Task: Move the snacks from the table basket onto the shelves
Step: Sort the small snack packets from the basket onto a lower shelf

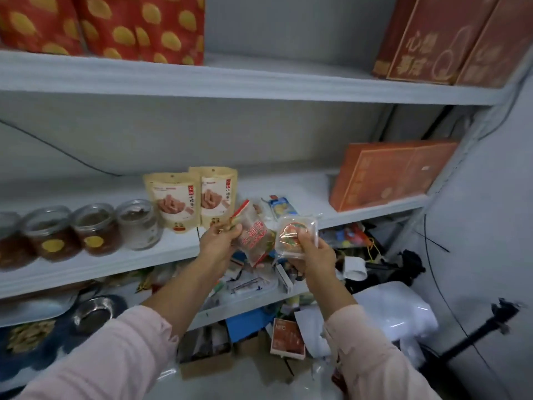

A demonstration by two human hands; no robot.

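Observation:
My left hand [218, 237] grips a clear snack packet with red print [253, 235] by its upper corner, just in front of the middle white shelf [178, 243]. My right hand [313, 249] holds a clear square plastic case with a round orange pastry [294, 236] inside, thumb on its front. Both snacks hang side by side at the shelf's front edge. A small blue and yellow snack packet [281, 206] lies on the shelf behind them. The table basket is out of view.
Two beige stand-up pouches [191, 199] and several clear jars [95, 229] stand on the middle shelf, with an orange box [389, 174] at its right. Red patterned bags [109, 24] and red boxes [450, 39] fill the top shelf. The lower shelf and floor hold clutter.

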